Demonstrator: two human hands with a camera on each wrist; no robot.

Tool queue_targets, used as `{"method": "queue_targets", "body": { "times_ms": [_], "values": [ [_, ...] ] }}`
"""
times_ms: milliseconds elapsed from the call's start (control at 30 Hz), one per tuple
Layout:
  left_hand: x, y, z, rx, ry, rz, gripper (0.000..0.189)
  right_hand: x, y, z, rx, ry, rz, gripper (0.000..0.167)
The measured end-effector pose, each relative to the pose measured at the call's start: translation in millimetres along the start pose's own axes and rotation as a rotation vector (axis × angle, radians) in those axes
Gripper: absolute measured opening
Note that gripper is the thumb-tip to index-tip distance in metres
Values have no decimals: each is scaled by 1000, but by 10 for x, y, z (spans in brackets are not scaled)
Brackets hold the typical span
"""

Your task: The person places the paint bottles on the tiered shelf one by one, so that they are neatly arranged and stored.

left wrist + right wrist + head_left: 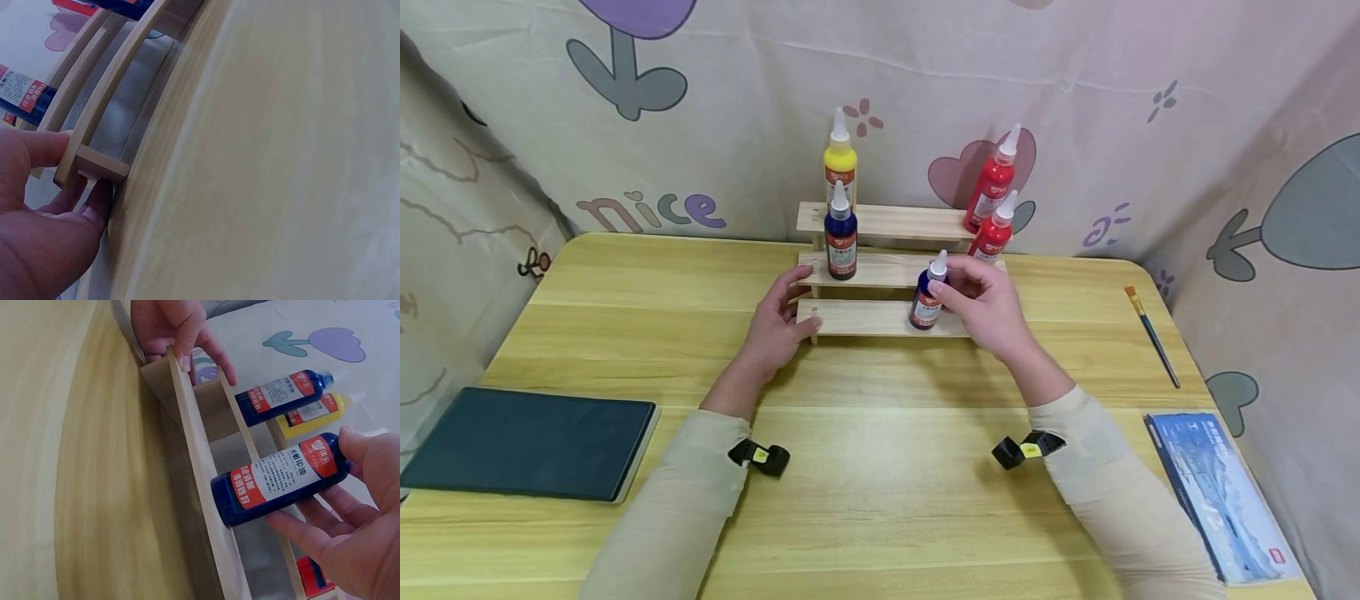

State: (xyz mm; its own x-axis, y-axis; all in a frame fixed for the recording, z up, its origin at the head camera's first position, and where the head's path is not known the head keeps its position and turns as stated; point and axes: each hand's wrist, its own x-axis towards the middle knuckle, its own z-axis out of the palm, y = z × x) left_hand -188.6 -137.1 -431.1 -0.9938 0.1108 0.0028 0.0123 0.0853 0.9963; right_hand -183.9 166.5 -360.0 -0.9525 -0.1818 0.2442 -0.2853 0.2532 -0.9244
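Observation:
A three-step wooden rack (880,312) stands toward the back of the table. My left hand (772,323) grips its left end, thumb on the lowest step and fingers behind, as the left wrist view shows. At the lowest step, my right hand (988,307) holds a blue ink bottle (281,478) with a white pointed cap, its base at the step. Another blue ink bottle (841,237) stands on the left of the middle step, before a yellow bottle (841,160) on the top step. Two red bottles stand at the right, one on top (990,187), one (992,237) lower, partly hidden by my right hand.
On the table's left lies a dark flat book-like thing (531,442). A paintbrush (1152,337) and a blue-covered booklet (1221,500) lie along the right side. A patterned cloth (760,100) hangs behind the table and at both sides.

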Motion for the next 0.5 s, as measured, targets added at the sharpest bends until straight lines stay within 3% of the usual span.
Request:
{"method": "queue_targets", "body": {
  "times_ms": [200,333,500],
  "values": [
    [-11,18,9,-9,3,2,74,-27,-27,30,-31,9,-27,31],
    [-10,19,12,-2,7,2,74,-77,-201,44,-61,3,-38,30],
    [-9,20,29,14,13,0,74,-69,-91,26,-52,-9,-37,32]
  ]
}}
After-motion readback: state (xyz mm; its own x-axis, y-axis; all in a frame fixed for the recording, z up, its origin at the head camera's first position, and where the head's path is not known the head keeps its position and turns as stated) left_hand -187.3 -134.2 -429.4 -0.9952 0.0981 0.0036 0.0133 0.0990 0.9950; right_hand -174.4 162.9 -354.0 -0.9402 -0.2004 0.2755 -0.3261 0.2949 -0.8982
